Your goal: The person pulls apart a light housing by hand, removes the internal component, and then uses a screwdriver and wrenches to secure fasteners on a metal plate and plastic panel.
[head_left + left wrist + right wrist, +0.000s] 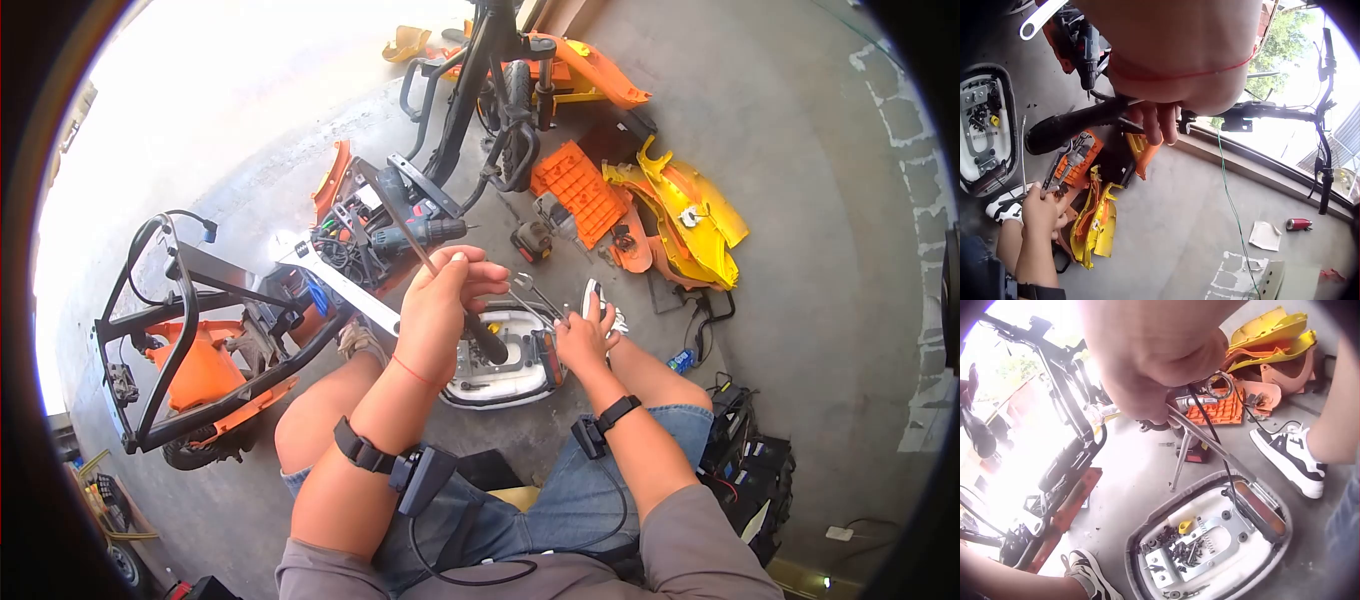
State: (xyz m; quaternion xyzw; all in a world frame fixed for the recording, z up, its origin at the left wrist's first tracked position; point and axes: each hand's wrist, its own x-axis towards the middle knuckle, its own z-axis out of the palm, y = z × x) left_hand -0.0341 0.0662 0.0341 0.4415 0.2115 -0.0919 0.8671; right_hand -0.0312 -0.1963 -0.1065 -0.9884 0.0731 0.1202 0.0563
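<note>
Grasping black-handled tool (486, 343) in left hand (445, 290), wrenches (543, 298) in right hand (585, 340), gap between, seat rim (500, 404) below

Left hand (443, 295) gripping, fingers bent; right hand (584, 338) pinching, some fingers raised.

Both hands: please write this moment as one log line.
left hand: holds black-handled tool | right hand: holds wrenches | screws: in seat

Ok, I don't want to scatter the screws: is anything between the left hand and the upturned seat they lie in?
Only the black-handled tool that the left hand grips: its handle hangs toward the seat, with a gap below it in the right wrist view. I see nothing else there.
</note>
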